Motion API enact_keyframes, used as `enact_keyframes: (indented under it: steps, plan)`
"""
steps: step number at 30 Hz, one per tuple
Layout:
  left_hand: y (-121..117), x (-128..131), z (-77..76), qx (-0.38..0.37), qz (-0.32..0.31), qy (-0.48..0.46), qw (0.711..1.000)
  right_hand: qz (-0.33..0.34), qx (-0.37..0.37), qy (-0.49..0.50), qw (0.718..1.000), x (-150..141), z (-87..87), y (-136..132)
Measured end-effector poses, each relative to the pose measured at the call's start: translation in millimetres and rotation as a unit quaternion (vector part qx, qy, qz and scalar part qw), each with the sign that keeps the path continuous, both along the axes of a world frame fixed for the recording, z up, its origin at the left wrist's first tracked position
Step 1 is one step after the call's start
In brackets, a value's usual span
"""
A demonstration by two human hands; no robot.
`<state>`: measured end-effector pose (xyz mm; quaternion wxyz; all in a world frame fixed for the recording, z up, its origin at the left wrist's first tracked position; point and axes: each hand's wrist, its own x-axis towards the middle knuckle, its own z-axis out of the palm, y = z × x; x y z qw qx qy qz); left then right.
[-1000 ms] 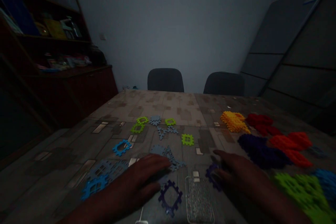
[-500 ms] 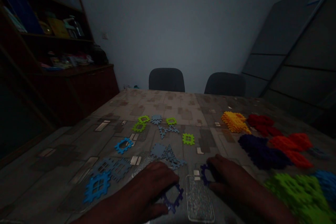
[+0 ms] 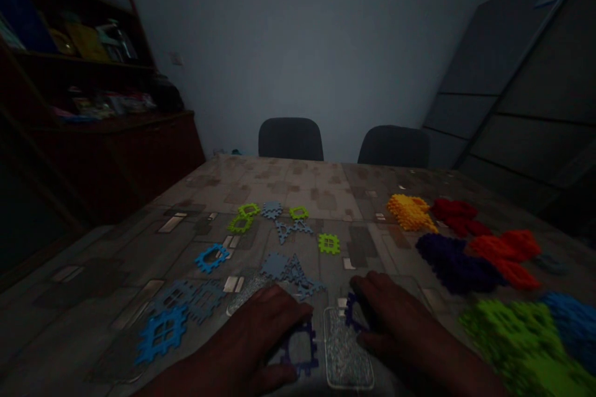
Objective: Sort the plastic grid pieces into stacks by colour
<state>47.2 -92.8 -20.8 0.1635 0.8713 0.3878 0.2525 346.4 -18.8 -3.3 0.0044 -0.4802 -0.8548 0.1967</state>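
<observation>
My left hand [image 3: 267, 338] is closed on a dark purple frame piece [image 3: 313, 356] with toothed edges and a round-cornered opening, near the front of the table. A second purple frame piece [image 3: 349, 313] is pinched between the fingers and thumb of my right hand [image 3: 379, 307], a little farther right. The two pieces are apart. Just beyond my left hand lie a grey-blue square piece [image 3: 274, 265] and a triangular frame piece [image 3: 294, 270]. To its left is a blue window-like piece [image 3: 164, 332].
Light green frames, one a green window piece [image 3: 329, 243], lie mid-table. At right are heaps of yellow pieces [image 3: 410, 212], purple pieces [image 3: 459, 263], red pieces [image 3: 459, 214], orange pieces [image 3: 505, 251], green pieces [image 3: 516, 335] and blue pieces [image 3: 572, 322]. Two chairs [image 3: 291, 138] stand behind.
The view has turned slightly, so everything sits a little farther left. The left purple frame has turned in my hand and now shows squarer. The right one has tilted and looks narrower.
</observation>
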Motion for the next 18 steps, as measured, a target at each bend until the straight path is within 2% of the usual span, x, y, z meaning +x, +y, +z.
enact_keyframes:
  steps: [3, 6, 8, 10, 14, 18]
  plan:
    - [0, 1, -1.9, -0.011, -0.034, -0.004, 0.999, 0.015, -0.009, 0.005, 1.0, -3, -6.1, 0]
    - [1, 4, 0.3, -0.039, -0.049, -0.007, 0.998, 0.037, -0.016, 0.007, 0.999, -3, -3.9, 2]
    - [4, 5, 2.5, -0.032, -0.049, -0.031, 0.998, 0.056, -0.008, 0.021, 0.998, -2, -0.3, 3]
    - [8, 2, 5.2, -0.012, -0.016, -0.063, 0.998, 0.09, 0.0, 0.052, 0.995, -4, 5.4, 2]
    - [19, -10, 11.0, -0.011, 0.095, -0.087, 0.992, 0.17, -0.014, 0.116, 0.979, -19, 20.8, -8]
    - [27, -21, 9.9, -0.001, 0.129, -0.092, 0.987, 0.235, -0.01, 0.13, 0.963, -46, 22.2, -18]
